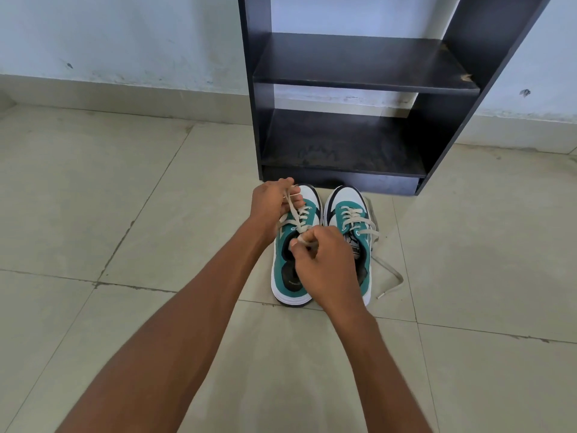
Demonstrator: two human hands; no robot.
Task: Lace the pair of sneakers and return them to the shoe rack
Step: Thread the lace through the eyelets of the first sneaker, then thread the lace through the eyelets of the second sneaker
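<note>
- We see two green-and-white sneakers side by side on the tiled floor [125,198], toes pointing at the black shoe rack [349,89] just beyond them.
- The left sneaker [292,276] sits under both our hands; the right sneaker [349,210] touches it along the inner side.
- Our left hand [273,206] is raised over the left sneaker's toe end, fingers closed around one end of the lace [295,214], which runs taut from the hand down to the eyelets.
- Our right hand [324,260] is over the shoe's opening, thumb and fingers pinched on the other part of the same lace.
- The right sneaker's loose lace [390,273] trails off its outer side onto the floor.
- Both shelves of the rack hold no shoes.
</note>
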